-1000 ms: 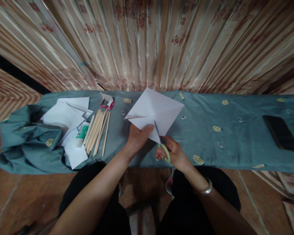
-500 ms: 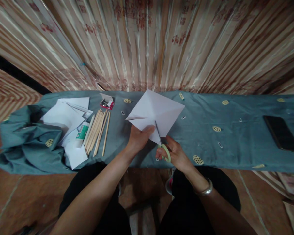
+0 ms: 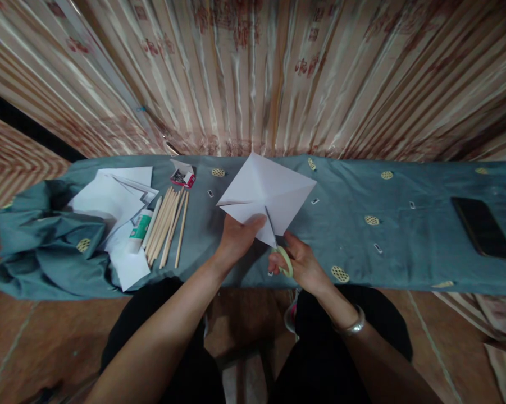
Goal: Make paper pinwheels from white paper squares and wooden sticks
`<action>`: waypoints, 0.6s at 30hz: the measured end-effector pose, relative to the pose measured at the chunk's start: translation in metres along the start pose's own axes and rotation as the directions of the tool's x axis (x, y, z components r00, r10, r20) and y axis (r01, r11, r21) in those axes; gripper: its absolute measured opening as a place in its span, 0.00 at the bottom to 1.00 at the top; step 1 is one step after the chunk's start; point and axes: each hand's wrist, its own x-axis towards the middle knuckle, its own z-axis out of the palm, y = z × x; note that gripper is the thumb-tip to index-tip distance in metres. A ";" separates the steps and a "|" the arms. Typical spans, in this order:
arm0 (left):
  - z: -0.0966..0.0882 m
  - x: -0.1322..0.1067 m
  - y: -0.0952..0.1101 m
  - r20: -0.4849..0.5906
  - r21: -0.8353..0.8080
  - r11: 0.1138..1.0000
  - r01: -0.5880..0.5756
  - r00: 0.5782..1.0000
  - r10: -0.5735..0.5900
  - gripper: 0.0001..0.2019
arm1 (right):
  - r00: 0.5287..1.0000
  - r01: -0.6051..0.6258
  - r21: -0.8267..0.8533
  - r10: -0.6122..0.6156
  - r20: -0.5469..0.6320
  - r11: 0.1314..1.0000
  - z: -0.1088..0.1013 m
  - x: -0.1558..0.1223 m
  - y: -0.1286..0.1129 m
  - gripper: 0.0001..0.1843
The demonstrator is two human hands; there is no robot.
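A white square of paper (image 3: 273, 179), turned like a diamond and creased toward its middle, is held above the cloth. My left hand (image 3: 241, 234) is closed on its near part, thumb on top and fingers hidden underneath. One slit runs inward from the paper's left corner. My right hand (image 3: 297, 261) grips scissors (image 3: 286, 262) with pale green handles. Their blades lie in the paper at the near corner, pointing toward the centre, just right of my left thumb.
Left of the paper lie several wooden sticks (image 3: 166, 227), a glue stick (image 3: 138, 230), white paper pieces (image 3: 109, 196) and an open small red box (image 3: 183, 175) of metal bits. A dark phone (image 3: 483, 227) rests far right on the blue-green cloth (image 3: 345, 224). A curtain (image 3: 253, 78) hangs behind.
Hardly anything differs. The scissor blades reach very slightly further toward the paper's centre, and the whole view has shifted a little.
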 end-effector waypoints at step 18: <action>0.001 -0.003 0.005 -0.013 0.037 0.999 0.032 0.999 -0.032 0.16 | 1.000 0.010 0.022 -0.010 -0.023 1.000 0.000 0.001 0.002 0.31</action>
